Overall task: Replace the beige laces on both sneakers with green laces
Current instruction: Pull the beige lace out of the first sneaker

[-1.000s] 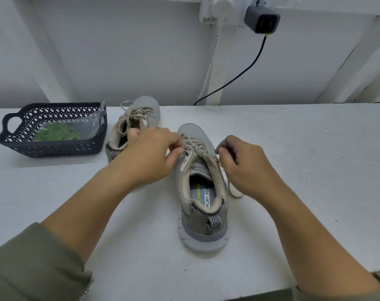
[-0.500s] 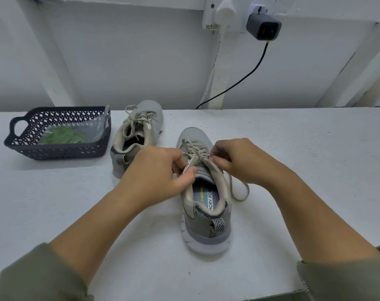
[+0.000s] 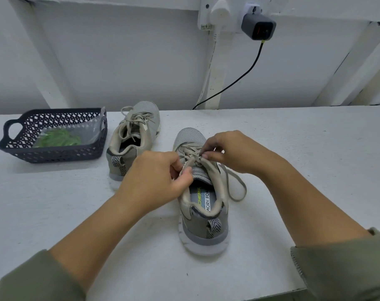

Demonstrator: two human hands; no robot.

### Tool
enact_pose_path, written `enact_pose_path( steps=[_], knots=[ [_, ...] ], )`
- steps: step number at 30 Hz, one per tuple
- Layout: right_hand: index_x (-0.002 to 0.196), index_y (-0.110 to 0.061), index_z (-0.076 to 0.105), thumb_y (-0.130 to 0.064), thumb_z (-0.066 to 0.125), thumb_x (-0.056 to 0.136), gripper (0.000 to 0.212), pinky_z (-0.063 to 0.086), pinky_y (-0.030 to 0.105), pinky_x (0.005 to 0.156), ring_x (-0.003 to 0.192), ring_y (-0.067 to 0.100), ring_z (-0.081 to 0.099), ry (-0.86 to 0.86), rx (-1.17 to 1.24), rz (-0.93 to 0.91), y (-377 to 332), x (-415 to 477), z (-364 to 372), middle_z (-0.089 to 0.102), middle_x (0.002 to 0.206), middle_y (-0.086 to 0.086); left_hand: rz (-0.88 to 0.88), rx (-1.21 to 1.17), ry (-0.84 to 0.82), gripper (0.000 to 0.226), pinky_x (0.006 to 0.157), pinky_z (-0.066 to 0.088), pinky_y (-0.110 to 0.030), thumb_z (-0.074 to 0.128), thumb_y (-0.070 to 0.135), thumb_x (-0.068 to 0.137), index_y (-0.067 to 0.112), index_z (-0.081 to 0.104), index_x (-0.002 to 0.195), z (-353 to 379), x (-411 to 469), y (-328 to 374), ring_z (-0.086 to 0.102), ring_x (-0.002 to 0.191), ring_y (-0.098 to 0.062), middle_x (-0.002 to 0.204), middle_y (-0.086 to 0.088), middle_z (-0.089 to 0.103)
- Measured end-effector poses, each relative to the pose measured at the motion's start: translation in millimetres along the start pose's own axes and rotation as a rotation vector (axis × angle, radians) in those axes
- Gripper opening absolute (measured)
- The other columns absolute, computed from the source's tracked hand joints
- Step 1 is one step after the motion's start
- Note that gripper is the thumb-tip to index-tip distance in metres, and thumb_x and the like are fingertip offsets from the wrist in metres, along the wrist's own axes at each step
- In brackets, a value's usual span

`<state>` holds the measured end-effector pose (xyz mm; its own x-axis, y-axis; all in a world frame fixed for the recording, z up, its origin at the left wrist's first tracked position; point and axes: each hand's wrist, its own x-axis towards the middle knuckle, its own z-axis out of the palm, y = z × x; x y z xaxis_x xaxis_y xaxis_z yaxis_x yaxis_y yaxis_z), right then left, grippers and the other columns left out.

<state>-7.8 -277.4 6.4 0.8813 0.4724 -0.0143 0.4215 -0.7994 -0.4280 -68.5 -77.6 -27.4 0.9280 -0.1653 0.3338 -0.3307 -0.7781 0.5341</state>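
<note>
Two grey-beige sneakers stand on the white table, heels toward me. The near sneaker [image 3: 203, 213] is in the middle; its beige lace [image 3: 236, 187] hangs loose in a loop off its right side. My left hand [image 3: 154, 181] pinches the left edge of the shoe's opening by the tongue. My right hand [image 3: 234, 153] pinches the beige lace at the upper eyelets. The far sneaker [image 3: 132, 135] sits behind and to the left, laced in beige, untouched. Green laces [image 3: 59, 139] lie in a clear bag inside the basket.
A dark plastic basket [image 3: 54, 153] stands at the left, close to the far sneaker. A white wall with a socket, a grey charger [image 3: 258, 27] and a black cable runs along the table's back edge. The table's front edge is close to my elbows.
My right hand has moved left from the shoe's right side onto the lacing. My left hand has shifted down to the shoe's left collar. The loose lace loop now lies wider on the right.
</note>
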Motion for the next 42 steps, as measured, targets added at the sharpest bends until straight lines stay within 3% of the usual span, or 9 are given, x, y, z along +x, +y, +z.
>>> enact_pose_path(
  steps=[6,10,15,19,24,30,35,38,42],
  knots=[
    [0.082,-0.014,0.062,-0.018,0.063,0.084,0.006,0.049,0.033,0.072,0.08,0.019,0.059,0.018,0.013,0.002,0.3,6.1,8.3,0.062,0.087,0.001,0.03,0.044,0.078,0.029,0.056,0.052,-0.033,0.055,0.047,0.075,0.021,0.06,0.064,7.5,-2.1,-0.5,0.059,0.052,-0.011,0.051,0.007,0.059],
    [0.085,-0.011,0.062,-0.026,0.061,0.086,0.015,0.046,0.029,0.065,0.074,0.02,0.057,0.085,0.045,0.179,7.5,5.6,13.4,0.062,0.087,0.003,0.09,0.157,0.145,0.029,0.05,0.047,-0.029,0.051,0.043,0.076,0.018,0.055,0.06,10.6,-3.6,1.0,0.055,0.048,-0.021,0.048,0.003,0.055],
    [0.106,-0.029,0.07,-0.029,0.064,0.091,0.016,0.043,0.023,0.086,0.098,0.008,0.054,0.031,0.022,-0.081,4.5,5.2,4.6,0.054,0.114,-0.009,0.143,0.225,0.195,0.025,0.049,0.032,-0.024,0.052,0.037,0.076,0.02,0.046,0.059,10.6,-4.4,4.4,0.05,0.043,-0.023,0.045,0.003,0.048],
    [0.101,-0.016,0.071,-0.02,0.062,0.091,0.015,0.036,0.022,0.074,0.091,0.014,0.053,0.077,-0.109,-0.075,14.7,7.0,10.9,0.05,0.105,-0.003,0.136,0.211,0.2,0.026,0.048,0.03,-0.024,0.053,0.034,0.077,0.019,0.043,0.059,12.4,-5.4,3.3,0.048,0.043,-0.022,0.045,0.002,0.046],
    [0.108,-0.028,0.07,-0.029,0.065,0.09,0.019,0.046,0.023,0.085,0.094,0.007,0.056,0.061,0.077,-0.098,16.8,4.2,8.2,0.054,0.11,-0.008,0.127,0.169,0.218,0.026,0.048,0.036,-0.026,0.052,0.035,0.077,0.017,0.046,0.059,15.1,-6.7,2.3,0.048,0.045,-0.02,0.046,0.003,0.047],
    [0.101,-0.014,0.068,-0.021,0.062,0.092,0.013,0.046,0.032,0.084,0.092,0.017,0.057,0.015,-0.073,-0.127,6.5,11.0,14.8,0.053,0.105,0.002,0.125,0.178,0.227,0.026,0.048,0.037,-0.027,0.051,0.034,0.077,0.016,0.047,0.058,14.6,-7.7,4.2,0.05,0.045,-0.022,0.046,0.002,0.049],
    [0.112,-0.022,0.07,-0.019,0.063,0.092,0.022,0.038,0.016,0.081,0.095,0.011,0.056,0.045,-0.063,-0.199,7.5,8.2,12.8,0.055,0.114,-0.003,0.122,0.18,0.23,0.025,0.046,0.039,-0.029,0.051,0.034,0.077,0.016,0.048,0.059,14.6,-8.3,5.2,0.05,0.045,-0.023,0.046,0.002,0.049],
    [0.106,-0.016,0.073,-0.017,0.065,0.09,0.018,0.04,0.021,0.076,0.09,0.017,0.058,0.054,-0.145,-0.234,5.6,7.3,15.2,0.058,0.108,0.003,0.117,0.175,0.228,0.026,0.045,0.04,-0.029,0.05,0.034,0.077,0.016,0.048,0.059,14.8,-8.4,5.4,0.05,0.045,-0.023,0.047,0.002,0.049],
    [0.093,-0.013,0.07,-0.018,0.063,0.088,0.011,0.044,0.028,0.071,0.086,0.017,0.056,0.272,-0.033,-0.025,11.4,5.7,20.1,0.052,0.099,0.002,0.102,0.193,0.228,0.025,0.046,0.037,-0.028,0.05,0.034,0.077,0.017,0.046,0.059,14.9,-8.6,4.9,0.048,0.044,-0.023,0.046,0.002,0.048]
  ],
)
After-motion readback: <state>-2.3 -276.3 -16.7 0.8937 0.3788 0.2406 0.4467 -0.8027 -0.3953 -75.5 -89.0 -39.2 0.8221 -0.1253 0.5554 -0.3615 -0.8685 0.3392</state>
